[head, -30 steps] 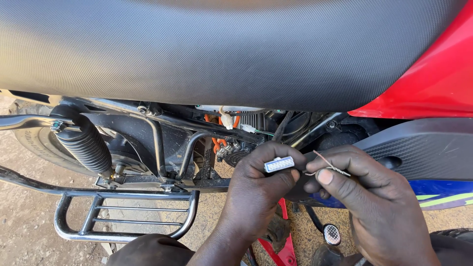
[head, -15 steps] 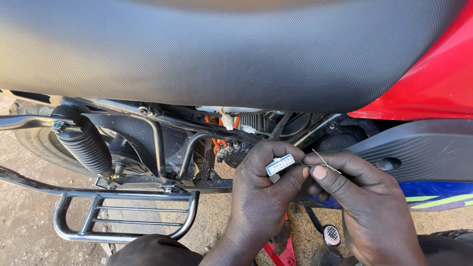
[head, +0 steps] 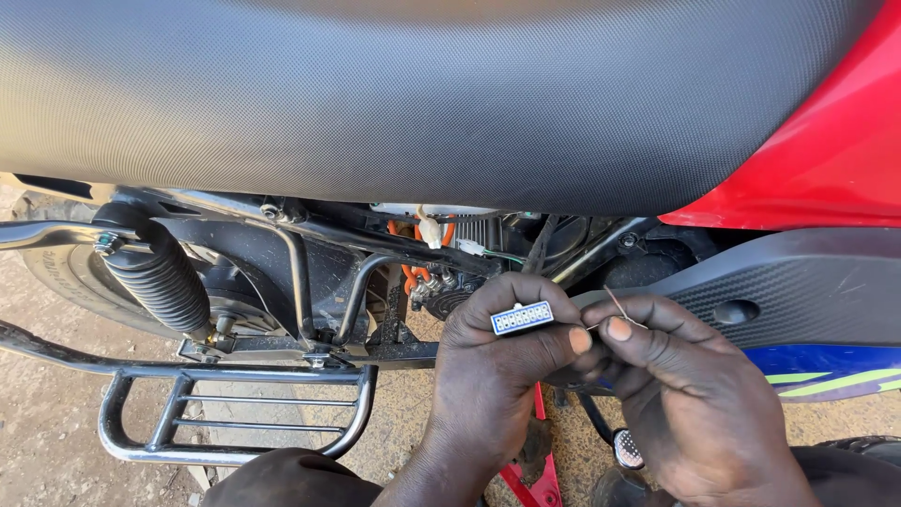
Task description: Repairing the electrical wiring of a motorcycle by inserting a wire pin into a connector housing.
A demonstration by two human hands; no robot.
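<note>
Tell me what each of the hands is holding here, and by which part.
The left hand pinches a small white multi-pin connector by its long sides, pin face up. The right hand grips a thin wire at its lower end between thumb and fingertips.

Under the seat (head: pixel 422 94), the connector (head: pixel 522 317) sits in the left hand (head: pixel 497 376); the right hand (head: pixel 685 394) touches it from the right; shock absorber (head: pixel 155 277) and footrest rack (head: pixel 235 413) lie left.

Seat (head: pixel 422 94) caps everything above my hands. Frame tubes (head: pixel 352 282) and orange wiring (head: pixel 408 272) crowd the bay ahead. Side panel (head: pixel 788 291) blocks right, shock (head: pixel 155 277) left. Open ground (head: pixel 413 413) below footrest rack (head: pixel 235 413).
</note>
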